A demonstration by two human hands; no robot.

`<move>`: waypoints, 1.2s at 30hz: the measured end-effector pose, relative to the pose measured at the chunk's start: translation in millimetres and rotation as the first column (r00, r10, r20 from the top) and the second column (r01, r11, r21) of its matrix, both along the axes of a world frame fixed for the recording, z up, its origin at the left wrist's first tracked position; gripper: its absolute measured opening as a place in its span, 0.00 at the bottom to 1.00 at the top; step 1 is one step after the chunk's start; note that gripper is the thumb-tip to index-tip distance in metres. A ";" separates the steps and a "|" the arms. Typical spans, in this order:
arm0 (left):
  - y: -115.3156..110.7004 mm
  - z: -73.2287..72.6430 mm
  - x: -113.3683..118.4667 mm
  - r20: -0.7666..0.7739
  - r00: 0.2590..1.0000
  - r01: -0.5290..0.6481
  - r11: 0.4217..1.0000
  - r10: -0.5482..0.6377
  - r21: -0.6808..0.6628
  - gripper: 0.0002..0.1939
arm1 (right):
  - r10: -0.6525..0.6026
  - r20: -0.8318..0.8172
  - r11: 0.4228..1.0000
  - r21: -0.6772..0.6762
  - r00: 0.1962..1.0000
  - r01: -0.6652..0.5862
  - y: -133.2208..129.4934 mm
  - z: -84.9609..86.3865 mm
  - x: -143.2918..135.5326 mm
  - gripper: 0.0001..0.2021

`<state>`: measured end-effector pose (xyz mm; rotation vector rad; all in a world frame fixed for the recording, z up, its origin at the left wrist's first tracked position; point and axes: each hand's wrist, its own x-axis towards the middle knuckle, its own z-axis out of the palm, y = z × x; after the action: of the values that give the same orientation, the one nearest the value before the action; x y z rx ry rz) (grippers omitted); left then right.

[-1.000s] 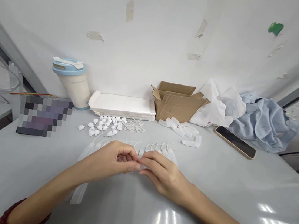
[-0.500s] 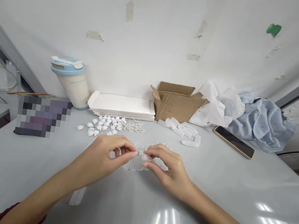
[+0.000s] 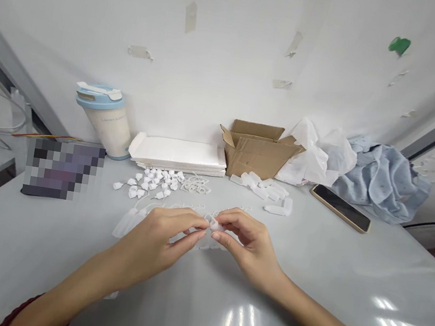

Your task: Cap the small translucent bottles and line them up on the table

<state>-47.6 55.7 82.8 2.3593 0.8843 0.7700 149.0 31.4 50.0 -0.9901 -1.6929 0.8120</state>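
Note:
Near the middle of the table, my left hand (image 3: 169, 240) and my right hand (image 3: 250, 244) meet fingertip to fingertip. My right thumb and fingers pinch a small white translucent plastic piece (image 3: 215, 226); its full shape is hidden. My left thumb and fingers are closed in a pinch against its left side, and what they grip is too small to make out. Under and behind both hands lies a row of translucent plastic tubes (image 3: 126, 224) with thin white loops, partly covered. Farther back sit several small white caps (image 3: 158, 178) beside a heap of white string loops (image 3: 196, 184).
Loose translucent tubes (image 3: 278, 207) lie at the back right, before an open cardboard box (image 3: 259, 158). Also along the wall are a tumbler (image 3: 111, 125), a white stack (image 3: 180, 154), a plastic bag (image 3: 313, 150) and blue cloth (image 3: 382, 179). A phone (image 3: 341, 208) lies right.
Both hands have shifted slightly right, the left more so, uncovering tubes at the left of the row. The fingertips remain together around the small white piece.

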 end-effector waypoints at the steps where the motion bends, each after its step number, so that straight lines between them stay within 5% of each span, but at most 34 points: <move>1: -0.3 -1.0 0.0 0.006 1.000 0.013 1.000 -0.013 0.016 0.10 | 0.000 -0.029 1.000 -0.022 1.000 -0.001 0.0 -0.1 -0.1 0.06; 8: -3.1 -0.9 -1.1 0.031 0.997 0.073 0.997 -0.073 0.017 0.11 | -0.001 -0.196 0.969 -0.241 0.981 -0.047 -1.3 3.0 -1.7 0.08; 15: -0.9 -5.4 0.6 0.113 0.990 0.075 0.996 -0.080 0.052 0.11 | -0.027 -0.414 0.829 -0.517 0.910 -0.211 1.9 3.4 -1.6 0.12; 25: -7.0 -6.3 2.7 -0.012 0.997 0.071 0.981 -0.070 0.179 0.20 | -0.099 -0.701 0.732 -0.533 0.707 -0.425 3.1 0.5 -2.4 0.08; 30: -6.5 -7.9 3.4 -0.119 0.988 0.117 0.975 -0.095 0.190 0.26 | -0.179 -0.775 0.743 -0.510 0.606 -0.434 4.0 -5.9 -5.7 0.09; 36: -8.0 -8.5 5.2 -0.087 0.992 0.110 0.956 -0.089 0.272 0.24 | -0.127 -0.790 0.752 -0.472 0.600 -0.461 1.6 -7.4 -7.8 0.09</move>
<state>-42.4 47.6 74.4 2.6699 0.7187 0.8153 141.3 33.0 42.7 -0.6818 -0.6966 1.7580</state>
